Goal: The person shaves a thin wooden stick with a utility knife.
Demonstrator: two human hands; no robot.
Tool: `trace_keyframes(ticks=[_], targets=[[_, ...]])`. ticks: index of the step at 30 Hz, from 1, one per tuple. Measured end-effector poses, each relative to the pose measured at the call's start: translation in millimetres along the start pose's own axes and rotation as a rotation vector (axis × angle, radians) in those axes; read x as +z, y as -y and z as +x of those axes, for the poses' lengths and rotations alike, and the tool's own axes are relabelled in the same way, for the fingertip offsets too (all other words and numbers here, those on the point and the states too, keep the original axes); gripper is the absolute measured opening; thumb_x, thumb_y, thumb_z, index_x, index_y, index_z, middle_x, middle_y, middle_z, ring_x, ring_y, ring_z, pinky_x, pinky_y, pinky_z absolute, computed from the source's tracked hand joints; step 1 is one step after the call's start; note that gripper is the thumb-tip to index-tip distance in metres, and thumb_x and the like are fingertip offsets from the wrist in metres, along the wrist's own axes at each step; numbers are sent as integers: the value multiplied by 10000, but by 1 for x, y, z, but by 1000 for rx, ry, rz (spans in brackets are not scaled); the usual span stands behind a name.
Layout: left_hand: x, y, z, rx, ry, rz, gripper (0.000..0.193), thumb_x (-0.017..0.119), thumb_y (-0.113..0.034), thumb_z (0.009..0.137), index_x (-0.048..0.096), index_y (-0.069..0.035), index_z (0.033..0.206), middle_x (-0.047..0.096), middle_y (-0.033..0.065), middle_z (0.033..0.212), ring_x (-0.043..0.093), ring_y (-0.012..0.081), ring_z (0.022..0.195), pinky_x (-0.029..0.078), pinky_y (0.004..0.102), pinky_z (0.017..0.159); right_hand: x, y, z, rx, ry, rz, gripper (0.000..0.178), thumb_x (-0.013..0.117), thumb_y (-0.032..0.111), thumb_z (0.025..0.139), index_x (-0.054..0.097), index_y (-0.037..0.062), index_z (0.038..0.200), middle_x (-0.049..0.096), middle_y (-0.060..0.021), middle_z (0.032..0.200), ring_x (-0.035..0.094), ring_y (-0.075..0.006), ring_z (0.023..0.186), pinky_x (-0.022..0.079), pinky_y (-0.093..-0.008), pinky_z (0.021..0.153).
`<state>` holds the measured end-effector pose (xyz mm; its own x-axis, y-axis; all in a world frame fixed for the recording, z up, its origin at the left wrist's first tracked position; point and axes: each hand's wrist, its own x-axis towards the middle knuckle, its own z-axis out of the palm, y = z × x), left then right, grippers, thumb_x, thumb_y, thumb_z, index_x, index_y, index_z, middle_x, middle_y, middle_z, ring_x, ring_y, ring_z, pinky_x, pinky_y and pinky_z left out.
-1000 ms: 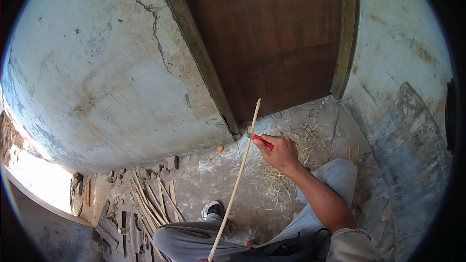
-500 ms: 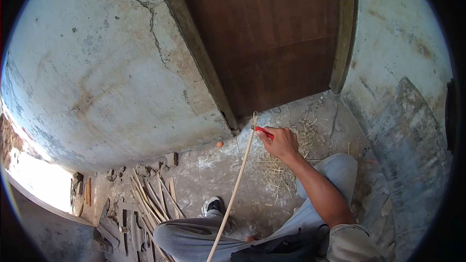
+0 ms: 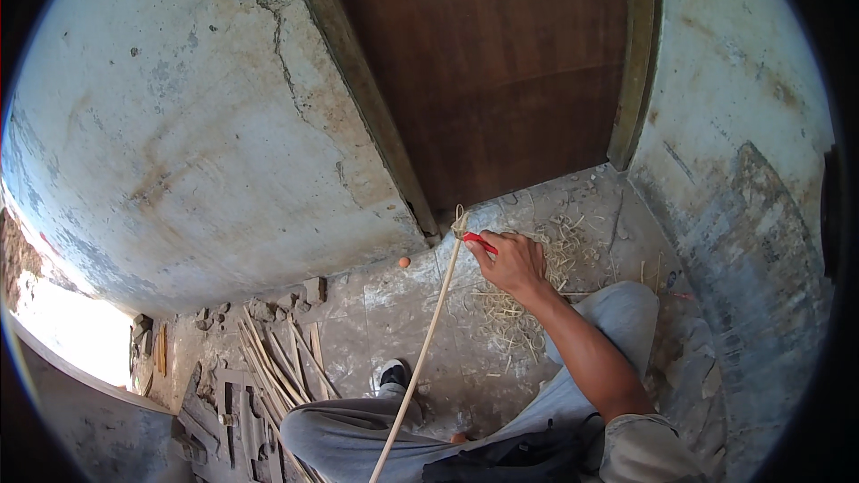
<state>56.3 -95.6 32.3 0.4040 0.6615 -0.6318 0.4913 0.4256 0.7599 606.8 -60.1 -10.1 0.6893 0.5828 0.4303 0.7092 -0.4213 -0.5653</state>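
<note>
Right hand [image 3: 517,264] closed around a red-handled tool [image 3: 483,242], tip meeting a pale stick [image 3: 432,322] near its top, stick slanting across the left leg [image 3: 335,438]; left hand out of view, its hold impossible to tell

Opening [image 3: 76,340] at lower left is burned out to white; brown door [image 3: 510,80] is rendered dim. Plastered wall [image 3: 179,143] is bowed by fisheye distortion, and corners are lost to black.

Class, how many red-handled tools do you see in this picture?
1: the red-handled tool is in the right hand, its tip by the far end of the long pale strip. Others may be hidden.
</note>
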Motion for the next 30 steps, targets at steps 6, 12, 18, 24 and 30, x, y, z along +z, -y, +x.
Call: trace_keyframes(ticks=[6,12,18,24,30], targets=[[-1,-10,6,233,29,300,251,511,-273,1041,607,-45,1002,422,-53,597,353,66,467,286,226,457,-9,5,2,62,66,29,400,624,491,897,756,125,991,720,-147,773,704,-354,733,543,-479,658],[-10,3,9,48,90,56,266,465,-228,1049,635,-31,997,534,25,602,462,157,450,350,294,437,-10,5,4,5,-8,83,387,628,495,898,755,150,1020,722,-123,783,703,-357,762,540,-469,672],[19,7,11,603,-334,828,253,524,-230,1021,651,-22,1092,667,200,790,595,406,581,473,466,529,-18,10,6,147,26,203,337,679,441,877,758,133,989,700,-136,748,684,-348,687,519,-452,603],[-8,-6,9,31,125,-53,278,549,-242,1018,644,14,1069,563,111,622,503,169,489,408,347,463,-11,2,3,4,-59,83,336,674,446,878,761,137,979,690,-132,728,682,-350,682,515,-457,596],[6,22,20,711,-435,979,252,606,-237,982,668,-38,1124,530,128,545,479,228,422,369,374,398,-21,11,7,77,-30,76,364,641,457,898,741,115,974,715,-120,763,696,-349,711,532,-464,627]])
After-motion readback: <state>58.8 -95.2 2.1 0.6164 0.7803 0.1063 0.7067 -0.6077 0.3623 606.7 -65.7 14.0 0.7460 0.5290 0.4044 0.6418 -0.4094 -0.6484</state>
